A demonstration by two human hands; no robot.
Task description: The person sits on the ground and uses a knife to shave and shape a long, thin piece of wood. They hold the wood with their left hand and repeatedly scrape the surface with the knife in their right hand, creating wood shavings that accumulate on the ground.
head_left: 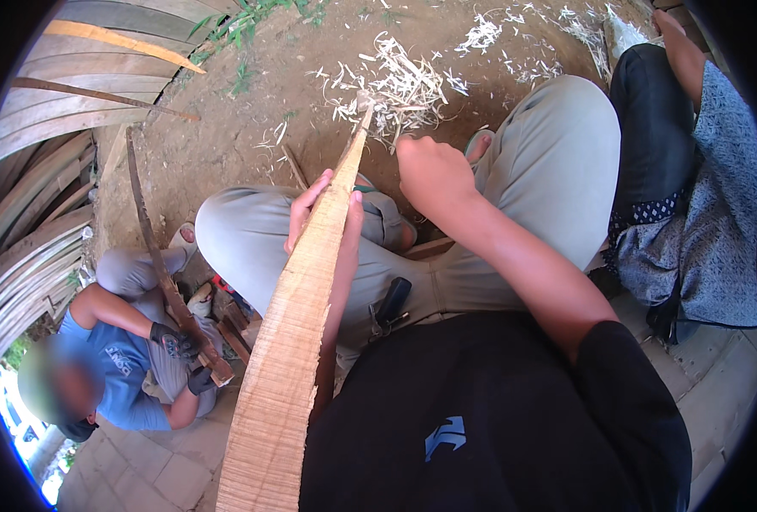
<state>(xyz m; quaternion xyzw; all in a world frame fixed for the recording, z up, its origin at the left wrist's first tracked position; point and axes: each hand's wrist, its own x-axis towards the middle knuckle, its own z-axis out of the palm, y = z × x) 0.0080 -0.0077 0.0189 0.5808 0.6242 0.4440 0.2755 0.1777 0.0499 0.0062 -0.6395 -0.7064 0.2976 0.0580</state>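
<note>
A long pale wooden plank [280, 358] runs from the lower edge up between my knees, narrowing to a point at its far end. My left hand [301, 212] is closed around it near the narrow part, fingers on one side and thumb on the other. The plank's right edge looks rough and splintered lower down. To the right of the tip, my right hand [434, 179] is closed in a fist, apart from the plank. Whatever that fist holds, if anything, is hidden. Just beyond the tip lies a heap of curled wood shavings [408, 85] on the dirt.
At the left, a co-worker in a blue shirt [127, 375] grips a dark plank [161, 264] with gloved hands. Curved boards [88, 68] are stacked at the far left. Another seated person's patterned cloth [719, 247] is close on my right. Keys [387, 316] lie at my waist.
</note>
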